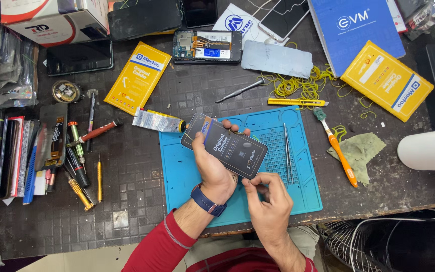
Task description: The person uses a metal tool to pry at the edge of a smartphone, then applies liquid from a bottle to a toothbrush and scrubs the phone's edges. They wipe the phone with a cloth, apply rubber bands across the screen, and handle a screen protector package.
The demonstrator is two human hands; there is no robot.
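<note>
Black flat package [226,146], rectangular, with printed face up and one yellow-and-blue corner: held above the upper left part of the blue work mat [187,176], tilted, not resting on it. Left hand [212,168], smartwatch at the wrist, is wrapped around the package's near long edge, thumb over the face, fingertips showing past the far edge. Right hand [268,194] sits at the package's lower right corner, thumb and forefinger pinched together on something too small to make out, possibly a tab or film edge.

Step in hand, as judged: opening or peeling at that corner. The following move would call for a steady left-hand hold while the right pulls cleanly away from the corner without bending the package.

Positions relative to the mat:
- Tweezers [287,151]: lying on its gridded right part.
- Glue tube [158,121]: just off its upper left corner, nozzle touching the edge.
- Yellow utility knife [298,102]: just beyond its far edge.
- Loose yellow rubber bands [298,85]: beyond the knife.
- Orange-handled brush [337,148] and green cloth [361,153]: to its right.
- Screwdriver [240,90]: beyond its far edge, centre.
- Opened phone [207,47] with exposed board: well beyond, at the back.
- Yellow boxes [137,78] [386,80]: far left and far right.
- Screwdrivers and small tools [79,161]: well to the left.
</note>
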